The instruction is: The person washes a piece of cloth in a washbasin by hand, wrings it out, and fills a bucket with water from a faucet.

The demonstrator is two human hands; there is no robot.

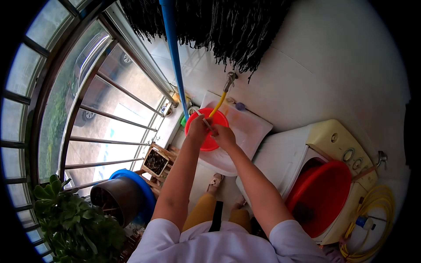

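Note:
Both arms reach forward over a red plastic basin (220,118) at the white sink. My left hand (198,128) is closed on a thin pale rod (204,119), whose kind I cannot make out. Close beside it, my right hand (224,135) has its fingers pinched at the rod's lower end. From the wall tap (231,79), a yellow hose (218,104) runs down into the basin near my fingers. My hands hide part of the basin's inside.
A white sink (252,127) lies under the basin. On the right stands a washing machine (280,151) with a large red tub (324,197) on it and a coiled yellow hose (377,215) beside it. A blue pole (173,48), barred window (109,140) and potted plants (74,219) line the left.

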